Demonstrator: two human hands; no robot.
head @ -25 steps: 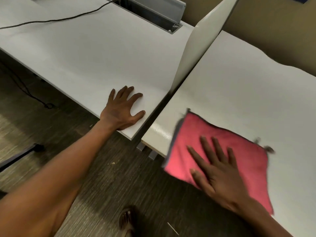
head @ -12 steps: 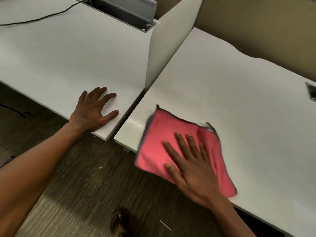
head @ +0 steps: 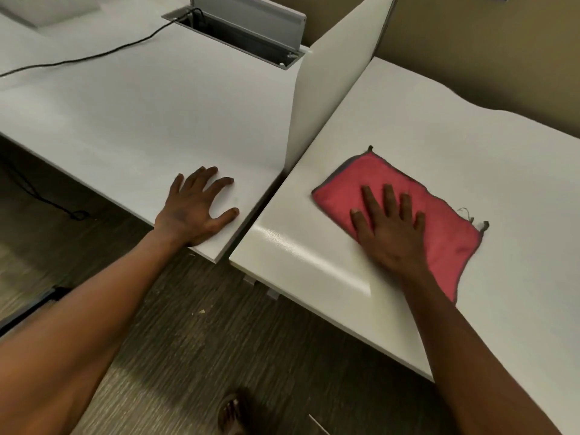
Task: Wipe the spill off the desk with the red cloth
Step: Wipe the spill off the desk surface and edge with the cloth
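two white laminate desks (head: 470, 158) are being shown side by side, split by an upright white divider panel (head: 326, 89). the flat red microfibre cloth with grey edging (head: 445, 227) is being pressed to the right-hand desk under the spread fingers (head: 387, 199) of the right hand (head: 389, 233); cloth is showing beyond the fingertips and out past the little finger. the left hand (head: 194, 211) is being braced, fingers splayed, on the neighbouring desk's corner. no spill can be made out. if pressure is being eased, the cloth is likely to bunch and skip the wet patch.

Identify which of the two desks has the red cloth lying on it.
The right desk, beyond the divider; the right hand presses the red cloth there.
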